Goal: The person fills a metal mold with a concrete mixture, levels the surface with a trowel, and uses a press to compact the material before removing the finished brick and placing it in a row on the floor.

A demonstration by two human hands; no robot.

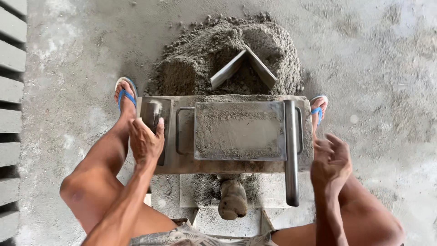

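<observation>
Steel block mould point(240, 130) lies crosswise between the hands, left hand point(145, 141) gripping its left end plate, right hand point(331, 160) loosely curled, empty, beside the lever bar point(291, 152).

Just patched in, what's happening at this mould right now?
A person sits over a metal block mould on a concrete floor. The left hand grips the mould's left end, thumb on the rim. The right hand hangs open beside the right end, next to a dark bar, touching nothing clearly. The mould's cavity is packed level with grey mix. Behind it lies a pile of mix with an angled scoop stuck in. Finished blocks line the left edge.
</observation>
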